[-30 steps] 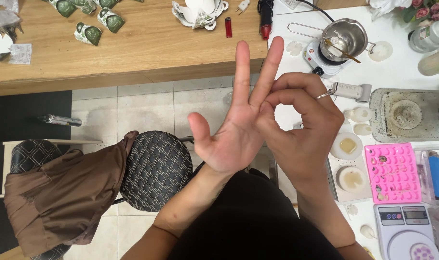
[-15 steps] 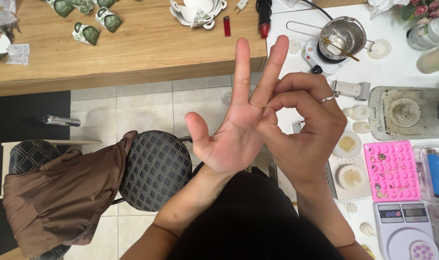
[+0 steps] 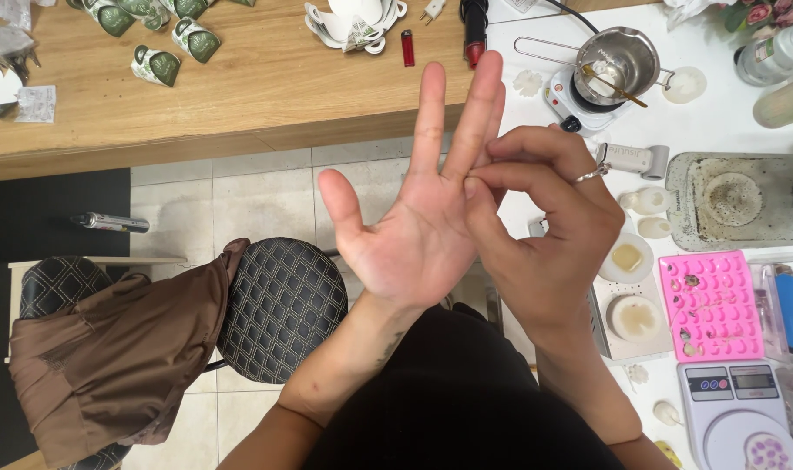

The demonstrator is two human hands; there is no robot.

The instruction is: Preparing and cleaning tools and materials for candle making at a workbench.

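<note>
1. Head view: we see our left hand (image 3: 414, 235) raised palm-up over the lap, fingers spread, holding nothing.
2. Our right hand (image 3: 544, 235) is curled, with its thumb and forefinger pinching the base of the left middle finger (image 3: 473, 113). We cannot tell whether anything lies between the pinching tips.
3. A silver ring (image 3: 591, 175) sits on a right-hand finger.
4. Both hands hang above the tiled floor, between the wooden table (image 3: 257, 78) and the white worktop (image 3: 719, 122), touching neither.
5. On the worktop, nearest the right hand: a small white cylinder (image 3: 631, 158), a round dish (image 3: 627, 259) and a pink mould tray (image 3: 712, 305).
6. Farther off stand a steel pot (image 3: 618, 57) on a small hotplate and a digital scale (image 3: 736, 418).
7. To the left, a quilted black stool (image 3: 279, 305) carries brown cloth (image 3: 118, 348).
</note>
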